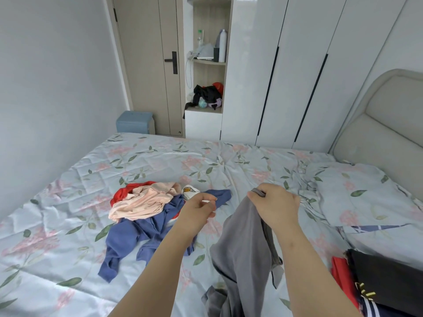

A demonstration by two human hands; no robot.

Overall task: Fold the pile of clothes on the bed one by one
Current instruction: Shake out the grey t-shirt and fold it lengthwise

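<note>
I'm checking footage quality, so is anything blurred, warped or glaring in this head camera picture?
Head view: soft, even light with no hard shadows; wide-angle bending tilts the wardrobe doors and headboard; the left hand looks slightly motion-blurred at its fingertips, while the right hand gripping the grey garment is sharper; faint sheen on those doors.

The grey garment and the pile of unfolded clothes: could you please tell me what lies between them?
In the head view, only the left hand and forearm cross the gap between the grey garment and the pile, over bare floral sheet.
</note>
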